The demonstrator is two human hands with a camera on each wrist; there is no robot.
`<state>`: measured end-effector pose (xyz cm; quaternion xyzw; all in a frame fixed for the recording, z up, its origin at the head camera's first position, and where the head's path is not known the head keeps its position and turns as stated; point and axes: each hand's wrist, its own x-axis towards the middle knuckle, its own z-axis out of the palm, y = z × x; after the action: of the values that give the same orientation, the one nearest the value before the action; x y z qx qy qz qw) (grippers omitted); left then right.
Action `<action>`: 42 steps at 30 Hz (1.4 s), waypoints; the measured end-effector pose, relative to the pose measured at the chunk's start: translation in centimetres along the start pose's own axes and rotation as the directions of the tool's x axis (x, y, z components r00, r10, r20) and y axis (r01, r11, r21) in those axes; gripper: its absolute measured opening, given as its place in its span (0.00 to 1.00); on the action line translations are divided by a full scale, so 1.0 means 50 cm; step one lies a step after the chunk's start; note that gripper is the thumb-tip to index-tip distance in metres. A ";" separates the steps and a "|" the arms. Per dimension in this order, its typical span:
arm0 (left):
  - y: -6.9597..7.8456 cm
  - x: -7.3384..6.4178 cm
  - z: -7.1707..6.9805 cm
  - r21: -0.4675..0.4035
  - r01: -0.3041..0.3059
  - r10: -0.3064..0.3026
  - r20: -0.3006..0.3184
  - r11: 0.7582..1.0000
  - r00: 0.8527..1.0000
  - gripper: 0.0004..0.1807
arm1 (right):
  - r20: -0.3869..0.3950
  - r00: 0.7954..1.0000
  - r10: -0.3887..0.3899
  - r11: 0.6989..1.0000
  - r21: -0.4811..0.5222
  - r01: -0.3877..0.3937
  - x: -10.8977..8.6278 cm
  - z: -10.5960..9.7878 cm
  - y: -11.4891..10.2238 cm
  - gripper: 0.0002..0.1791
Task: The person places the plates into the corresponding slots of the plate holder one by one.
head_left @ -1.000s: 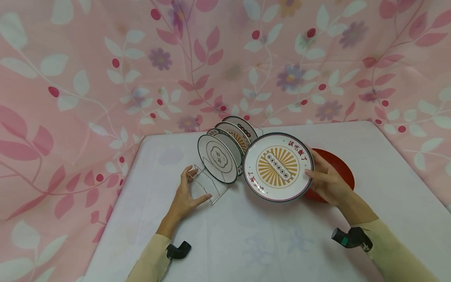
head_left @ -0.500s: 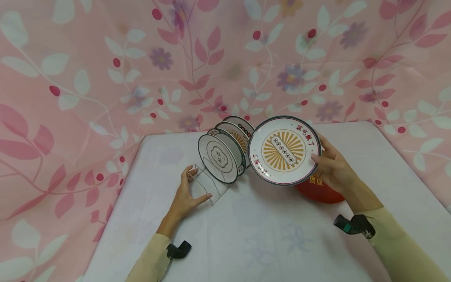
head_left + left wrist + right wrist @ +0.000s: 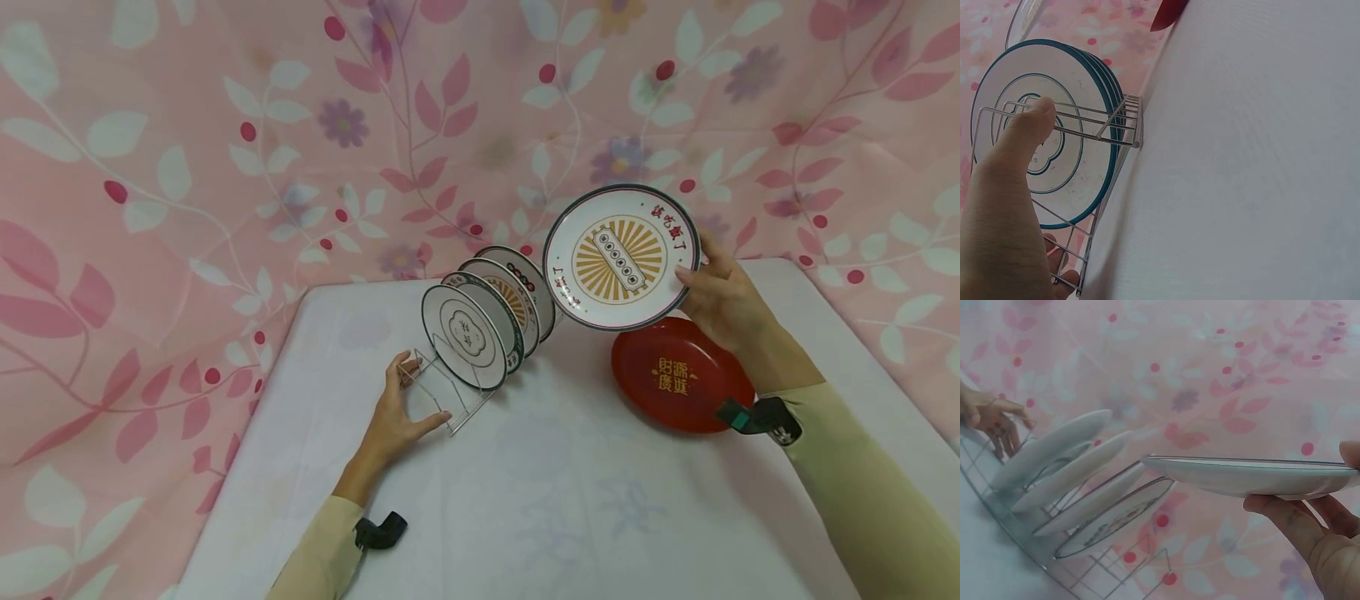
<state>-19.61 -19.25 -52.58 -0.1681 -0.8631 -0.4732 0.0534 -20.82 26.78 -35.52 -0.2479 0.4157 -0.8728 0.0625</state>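
Note:
In the head view my right hand [image 3: 723, 296] pinches a white plate [image 3: 621, 257] by its right edge, thumb on the face, raised above the table. The plate has a dark rim, a gold sunburst and red characters. In the right wrist view my fingers [image 3: 1291, 522] support its underside. My left hand [image 3: 393, 417] grips the near end of a wire dish rack [image 3: 457, 421]; in the left wrist view the thumb [image 3: 1041, 115] lies on a top wire and fingers curl at the side wires. Several plates [image 3: 465, 337] lean upright in the rack's slots.
A round red plate [image 3: 675, 375] with gold characters lies on the table at the right, below the raised plate and partly behind my right forearm. A white cloth [image 3: 540, 517] covers the table. Behind it hangs a pink floral curtain [image 3: 300, 167].
My right hand has lifted the white plate up and a little to the right, away from the rack. More of the red plate shows below it. My left hand has stayed on the rack.

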 end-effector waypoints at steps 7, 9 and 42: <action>0.001 -0.001 0.001 -0.006 0.002 -0.002 0.000 1.000 1.000 0.64 | -0.027 0.999 0.019 1.000 0.002 -0.019 0.027 -0.012 -0.004 0.35; -0.001 0.000 0.001 0.000 0.003 -0.003 -0.002 1.000 1.000 0.64 | -0.036 0.999 0.037 0.999 0.005 -0.037 0.040 -0.014 -0.009 0.35; 0.005 0.004 0.011 0.005 -0.053 0.053 -0.001 0.999 0.999 0.63 | -0.211 0.921 0.327 0.802 -0.454 -0.389 0.197 -0.035 0.044 0.39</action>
<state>-19.69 -18.62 -52.61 -0.1904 -0.8595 -0.4696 0.0670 -30.43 23.47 -34.34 -0.1185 0.6642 -0.7254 0.1361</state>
